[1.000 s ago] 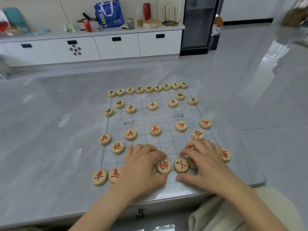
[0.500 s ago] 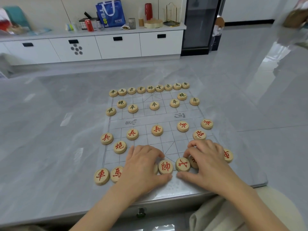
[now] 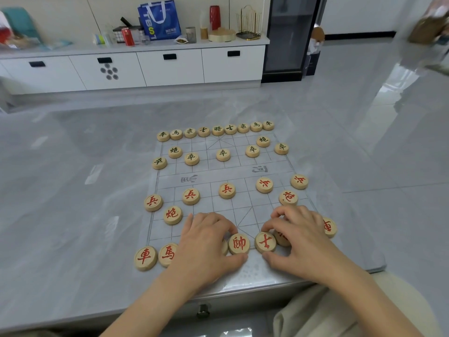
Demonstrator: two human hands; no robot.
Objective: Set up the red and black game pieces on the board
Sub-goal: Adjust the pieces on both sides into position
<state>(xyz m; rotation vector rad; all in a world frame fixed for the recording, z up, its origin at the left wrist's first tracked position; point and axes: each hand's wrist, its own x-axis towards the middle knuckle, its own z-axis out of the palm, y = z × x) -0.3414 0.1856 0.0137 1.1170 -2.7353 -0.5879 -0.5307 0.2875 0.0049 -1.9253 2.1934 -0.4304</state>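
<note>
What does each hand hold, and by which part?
The left hand pinches the red general piece by its rim, thumb opposite forefinger; the right hand pinches the red advisor piece likewise.

Well beyond the left grip, a white drawer cabinet lines the cream wall; beyond the right grip stands a dark glass-door cabinet. Glossy grey floor tiles reflect light past the grey surface.

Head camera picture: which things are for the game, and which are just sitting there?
For the game: board, red pieces, black pieces, left hand and right hand, both pinching red pieces in the near row.
Just sitting there, on the far counter: blue bag, red can, red cylinder, gold wire rack.
</note>
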